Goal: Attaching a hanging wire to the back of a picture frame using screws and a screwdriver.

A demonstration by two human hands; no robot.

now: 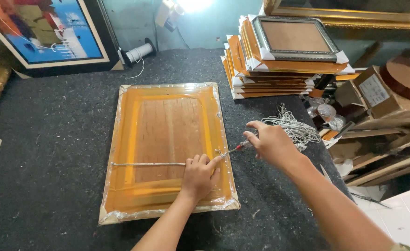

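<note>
Here my right hand (pixel 271 145) has its grip clenched on a small screwdriver (pixel 238 148), tip at the string (pixel 149 163) end; my left hand (pixel 199 176), fingers curled, presses the wrapped picture frame (pixel 167 148) flat on the grey tabletop (pixel 51 153), frame stack (pixel 279 56) beyond.

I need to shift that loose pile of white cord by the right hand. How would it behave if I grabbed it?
The white cord bundle lies in tangled, slack loops, so it would probably flop and trail strands rather than lift as one piece. It looks thin and likely light. Strands spill toward the table edge, so a push may snag or drop some over.
</note>
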